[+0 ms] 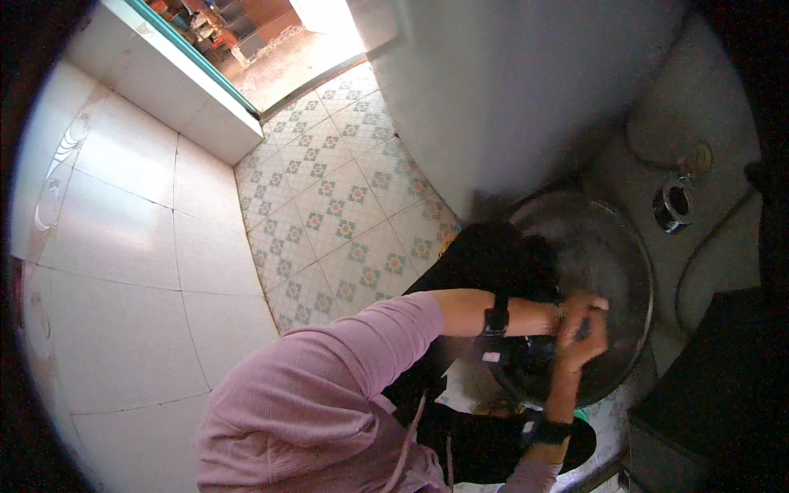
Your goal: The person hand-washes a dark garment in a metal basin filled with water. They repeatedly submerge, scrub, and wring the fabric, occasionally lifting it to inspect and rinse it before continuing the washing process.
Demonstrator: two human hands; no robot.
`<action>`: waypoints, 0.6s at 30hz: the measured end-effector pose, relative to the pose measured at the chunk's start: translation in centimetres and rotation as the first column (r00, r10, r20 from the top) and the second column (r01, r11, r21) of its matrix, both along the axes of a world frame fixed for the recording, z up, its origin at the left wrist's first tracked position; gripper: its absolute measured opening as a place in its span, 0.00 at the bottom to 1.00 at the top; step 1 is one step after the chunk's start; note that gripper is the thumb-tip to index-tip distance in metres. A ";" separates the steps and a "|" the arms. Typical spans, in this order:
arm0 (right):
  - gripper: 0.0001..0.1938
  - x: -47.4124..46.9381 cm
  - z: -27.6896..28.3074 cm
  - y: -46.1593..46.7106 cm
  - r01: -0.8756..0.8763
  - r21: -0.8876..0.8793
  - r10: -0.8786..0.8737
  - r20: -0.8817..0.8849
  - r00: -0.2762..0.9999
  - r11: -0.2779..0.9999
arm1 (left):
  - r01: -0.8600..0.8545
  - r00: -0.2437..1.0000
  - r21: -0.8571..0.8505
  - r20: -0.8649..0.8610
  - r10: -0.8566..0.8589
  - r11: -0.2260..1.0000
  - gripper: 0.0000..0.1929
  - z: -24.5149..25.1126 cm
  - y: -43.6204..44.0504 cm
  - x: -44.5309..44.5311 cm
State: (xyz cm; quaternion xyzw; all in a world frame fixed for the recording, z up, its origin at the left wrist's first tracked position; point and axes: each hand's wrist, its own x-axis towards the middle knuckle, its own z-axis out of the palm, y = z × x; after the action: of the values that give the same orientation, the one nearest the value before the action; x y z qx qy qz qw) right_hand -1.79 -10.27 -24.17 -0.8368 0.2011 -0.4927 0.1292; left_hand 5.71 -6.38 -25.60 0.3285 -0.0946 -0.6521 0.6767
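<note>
A large round metal basin (646,271) stands in front of me, its inside dim. My left hand (582,308) and my right hand (585,345) meet over the basin, close against each other with fingers curled. Both are blurred, and whatever may be between them is too dark to make out. Each forearm wears a black strap; the left one (495,321) sits midway along the arm. Something dark and shiny (533,348) shows at the basin's near side, beside my wrists; I cannot tell what it is.
Beyond the basin, a round metal fixture (673,206) and a thin hose (684,265) show against the wall. A dark boxy object (709,382) stands at the right. A green rim (582,416) peeks out by my knee. Patterned floor tiles (345,203) lead to a bright doorway (296,55).
</note>
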 end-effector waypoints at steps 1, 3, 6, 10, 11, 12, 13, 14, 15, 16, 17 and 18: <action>0.11 -0.3 -0.4 0.1 -0.070 -0.128 0.050 -0.150 0.987 0.989 | 0.014 1.000 -0.129 0.024 -0.011 0.992 0.22 1.0 0.4 0.5; 0.12 -1.0 -0.6 -0.5 0.136 -0.073 -0.142 -0.079 0.987 0.988 | 0.074 0.992 0.087 0.099 -0.083 0.993 0.24 2.0 -0.8 0.7; 0.21 -2.9 0.0 -4.1 0.588 0.365 -0.510 -0.295 0.808 0.722 | 0.284 0.878 0.051 0.388 -0.281 0.957 0.32 1.1 -2.6 0.4; 0.23 -6.0 0.3 -7.7 0.126 0.912 -0.134 -0.080 0.988 0.389 | 0.390 0.506 0.047 0.824 -0.257 0.919 0.30 0.0 -3.3 0.7; 0.24 -6.6 0.1 -7.6 0.062 0.937 -0.137 -0.015 0.990 0.343 | 0.433 0.397 0.123 0.863 -0.311 0.893 0.28 0.2 -3.0 1.1; 0.25 -7.1 -0.2 -7.5 -0.008 0.955 -0.144 0.053 0.988 0.296 | 0.410 0.549 -0.042 0.809 -0.210 0.911 0.25 0.7 -3.0 1.7; 0.26 -7.5 -0.8 -6.9 -0.110 0.977 -0.121 0.134 0.984 0.183 | 0.280 0.696 -0.238 0.717 -0.026 0.930 0.22 1.3 -3.0 1.9; 0.26 -7.8 -1.6 -6.5 0.001 0.961 -0.015 0.003 1.000 0.277 | 0.239 0.759 -0.174 0.647 -0.072 0.955 0.22 1.9 -2.9 2.7; 0.25 -8.0 -2.6 -6.2 0.081 0.945 0.122 -0.125 0.985 0.316 | 0.208 0.828 -0.124 0.550 -0.107 0.970 0.23 2.5 -2.9 3.1; 0.25 -8.3 -3.8 -6.0 0.104 0.908 0.213 -0.204 0.955 0.406 | 0.187 0.896 -0.100 0.426 -0.128 0.977 0.22 3.0 -2.9 3.5; 0.25 -8.6 -5.0 -6.3 0.180 0.914 0.273 -0.289 0.918 0.363 | 0.169 0.945 -0.062 0.293 -0.143 0.984 0.22 3.4 -2.7 3.9; 0.24 -9.0 -6.6 -6.3 0.204 0.906 0.305 -0.326 0.895 0.372 | 0.131 0.982 -0.047 0.144 -0.123 0.990 0.21 3.7 -2.7 4.1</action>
State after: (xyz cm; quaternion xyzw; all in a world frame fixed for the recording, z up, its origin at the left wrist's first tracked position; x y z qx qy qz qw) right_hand -10.79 -16.59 -30.77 -0.7125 0.4384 -0.0855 0.5411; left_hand 9.81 -9.03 -21.92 0.3478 -0.1810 -0.6662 0.6344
